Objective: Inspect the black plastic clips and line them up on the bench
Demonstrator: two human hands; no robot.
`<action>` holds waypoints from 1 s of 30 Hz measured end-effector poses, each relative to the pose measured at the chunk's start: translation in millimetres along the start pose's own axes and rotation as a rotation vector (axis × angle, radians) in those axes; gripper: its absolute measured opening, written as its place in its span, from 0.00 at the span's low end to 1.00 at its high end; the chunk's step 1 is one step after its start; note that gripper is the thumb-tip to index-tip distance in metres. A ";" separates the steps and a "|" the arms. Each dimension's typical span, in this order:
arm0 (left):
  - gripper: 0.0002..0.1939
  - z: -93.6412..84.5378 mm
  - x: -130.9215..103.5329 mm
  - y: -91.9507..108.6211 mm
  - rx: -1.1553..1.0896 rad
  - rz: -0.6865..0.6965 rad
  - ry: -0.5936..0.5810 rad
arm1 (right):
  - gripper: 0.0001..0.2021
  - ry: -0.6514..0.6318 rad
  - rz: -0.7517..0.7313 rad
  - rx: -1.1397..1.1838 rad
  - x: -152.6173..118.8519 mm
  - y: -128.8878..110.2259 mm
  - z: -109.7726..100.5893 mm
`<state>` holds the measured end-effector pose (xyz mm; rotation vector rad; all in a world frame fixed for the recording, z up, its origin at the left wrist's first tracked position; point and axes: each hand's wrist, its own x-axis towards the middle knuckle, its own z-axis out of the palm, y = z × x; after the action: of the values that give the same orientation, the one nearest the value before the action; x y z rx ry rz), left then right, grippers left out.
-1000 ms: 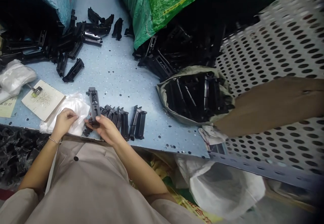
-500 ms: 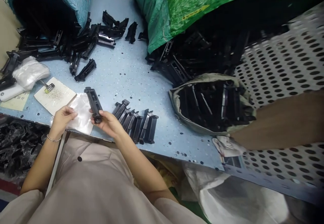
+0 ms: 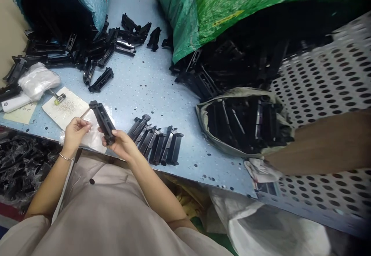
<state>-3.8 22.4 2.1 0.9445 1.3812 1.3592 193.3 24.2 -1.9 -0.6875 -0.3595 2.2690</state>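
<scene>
My right hand (image 3: 122, 144) grips the lower end of a long black plastic part (image 3: 103, 121), which has slots along its face and tilts up to the left. To its left, my left hand (image 3: 75, 133) is closed, thumb against fingertips; whatever it pinches is too small to make out. Under both hands lies a clear plastic bag (image 3: 97, 140). Just right of my right hand, several similar black parts (image 3: 158, 144) lie side by side in a row. Beyond my left hand sits a white card (image 3: 67, 109) sprinkled with tiny pieces, with a small metal-and-yellow tool (image 3: 60, 99) on it.
A blue woven sack (image 3: 97, 1) spills black parts (image 3: 87, 51) at the back left. A green sack (image 3: 188, 24) of parts lies back right, with an open cloth bag (image 3: 203, 121) before it. Perforated grey metal (image 3: 327, 78) stands at right.
The black part has tilted further left, and its upper end has come nearer my left hand. My left hand stays in its pinch. The whole view has shifted slightly.
</scene>
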 end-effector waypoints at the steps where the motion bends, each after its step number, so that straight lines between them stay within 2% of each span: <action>1: 0.16 -1.9 -0.1 0.6 -0.005 0.011 0.033 | 0.15 0.013 -0.004 0.028 -0.2 -0.9 -3.3; 4: 0.16 -2.2 -1.3 0.6 -0.021 -0.001 0.057 | 0.15 0.018 -0.018 0.065 -4.6 -2.8 -9.0; 7: 0.13 6.4 -3.8 -2.9 0.013 -0.019 -0.009 | 0.16 -0.022 -0.014 0.025 -7.7 -0.3 -7.0; 11: 0.13 13.1 -5.2 -7.9 0.092 0.050 -0.009 | 0.14 -0.002 -0.024 -0.010 -5.8 3.9 -5.6; 15: 0.09 1.9 -5.7 -3.7 0.163 0.150 -0.014 | 0.14 0.061 -0.042 0.062 -3.7 2.1 -13.5; 17: 0.03 -5.8 -7.6 2.5 0.367 0.239 -0.085 | 0.13 0.081 -0.056 0.078 -2.3 1.3 -17.4; 20: 0.16 -14.1 -10.1 12.2 0.763 0.352 -0.151 | 0.12 0.153 -0.126 0.068 -2.1 1.7 -18.8; 23: 0.23 -16.8 -7.3 16.5 0.839 0.328 -0.136 | 0.14 0.176 -0.228 0.029 -11.8 0.9 -15.6; 25: 0.26 -17.2 -1.3 15.6 0.751 0.258 -0.177 | 0.21 0.049 -0.183 -0.014 -24.1 -0.8 -13.7; 27: 0.28 -18.6 6.7 13.5 0.656 0.218 -0.252 | 0.27 -0.104 -0.031 -0.088 -36.7 -2.1 -13.8; 28: 0.29 -19.9 10.7 12.9 0.630 0.222 -0.285 | 0.28 -0.137 0.050 -0.139 -41.8 -2.2 -14.6; 30: 0.32 -23.0 15.8 13.5 0.637 0.246 -0.325 | 0.25 -0.081 0.152 -0.259 -48.5 -1.1 -16.9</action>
<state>-31.2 32.7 12.4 1.7202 1.4967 0.8745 232.4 -8.9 2.7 -0.7769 -0.6688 2.4244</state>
